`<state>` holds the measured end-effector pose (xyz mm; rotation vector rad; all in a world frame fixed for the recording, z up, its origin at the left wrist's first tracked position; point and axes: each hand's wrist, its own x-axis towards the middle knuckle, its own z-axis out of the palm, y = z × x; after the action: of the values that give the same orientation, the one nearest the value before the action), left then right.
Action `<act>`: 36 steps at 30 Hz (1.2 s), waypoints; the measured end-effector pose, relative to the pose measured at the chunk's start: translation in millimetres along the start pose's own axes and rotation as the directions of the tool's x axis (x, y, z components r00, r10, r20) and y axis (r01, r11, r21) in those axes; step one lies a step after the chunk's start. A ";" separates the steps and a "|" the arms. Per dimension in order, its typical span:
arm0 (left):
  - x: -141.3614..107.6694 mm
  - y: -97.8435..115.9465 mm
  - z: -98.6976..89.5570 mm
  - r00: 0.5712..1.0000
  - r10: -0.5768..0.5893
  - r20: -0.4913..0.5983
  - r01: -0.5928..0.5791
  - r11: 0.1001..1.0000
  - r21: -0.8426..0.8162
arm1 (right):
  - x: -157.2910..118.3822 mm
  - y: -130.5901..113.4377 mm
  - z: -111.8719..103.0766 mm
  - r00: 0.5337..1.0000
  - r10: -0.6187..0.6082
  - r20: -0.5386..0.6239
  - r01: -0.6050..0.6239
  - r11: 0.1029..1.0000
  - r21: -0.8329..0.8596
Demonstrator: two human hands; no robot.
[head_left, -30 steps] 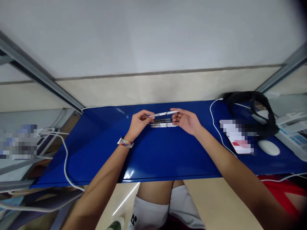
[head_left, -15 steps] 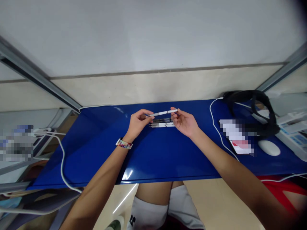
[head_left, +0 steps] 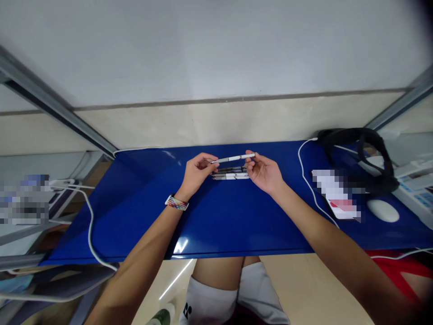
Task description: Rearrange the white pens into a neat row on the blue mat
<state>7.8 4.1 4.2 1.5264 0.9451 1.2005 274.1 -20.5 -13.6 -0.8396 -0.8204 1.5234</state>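
A white and grey pen [head_left: 233, 158] is held level just above the blue table [head_left: 216, 221]. My left hand [head_left: 200, 170] pinches its grey tip end between thumb and fingers. At the white end, my right hand [head_left: 264, 171] closes its thumb and fingertips on the pen. Several more pens [head_left: 232, 176], white and dark, lie side by side on the table beneath it, tips pointing left. My right fingers partly cover their right ends.
On the right lie a white phone-like object [head_left: 338, 198], partly pixelated, a white computer mouse [head_left: 383, 211] and a black strapped headset [head_left: 361, 158]. A white cable [head_left: 302, 169] runs beside them. Another white cable [head_left: 90, 221] hangs over the left side. A wall [head_left: 216, 122] stands behind.
Both hands still hold the pen between them in nearly the same pose. The whole view has shifted slightly, with things appearing a little further right.
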 end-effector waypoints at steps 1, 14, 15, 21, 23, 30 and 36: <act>-0.1 0.0 0.3 1.000 -0.004 0.001 0.004 1.000 -0.006 | -0.5 0.6 0.4 1.000 -0.002 -0.006 0.002 1.000 0.010; -0.3 -3.7 2.7 0.999 0.039 0.002 -0.039 0.999 -0.031 | 1.0 3.0 -1.0 0.996 0.057 -0.064 -0.044 0.982 0.182; -0.3 -3.6 2.8 0.999 0.040 0.001 -0.040 0.999 -0.034 | 0.7 2.0 0.1 0.994 0.084 -0.069 -0.066 0.970 0.233; -0.2 -2.3 2.9 0.999 0.038 -0.018 -0.039 0.997 -0.059 | 0.3 -2.0 3.3 0.985 0.171 0.010 -0.158 0.884 0.441; -0.2 -1.3 2.9 0.999 0.045 -0.016 -0.046 0.996 -0.072 | 0.3 -2.1 3.1 0.985 0.174 0.009 -0.161 0.885 0.436; 1.6 -4.2 1.7 0.998 0.051 -0.035 -0.053 0.995 -0.083 | -3.9 -3.3 9.3 0.989 0.145 -0.031 -0.122 0.913 0.388; 2.1 -4.3 -0.2 0.997 0.055 -0.046 -0.059 0.993 -0.097 | -2.0 -3.2 9.5 0.987 0.155 -0.047 -0.128 0.923 0.362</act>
<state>7.9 7.2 0.5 1.4629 0.8623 1.3064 267.7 -22.6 -6.0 -0.6887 -0.4122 1.6937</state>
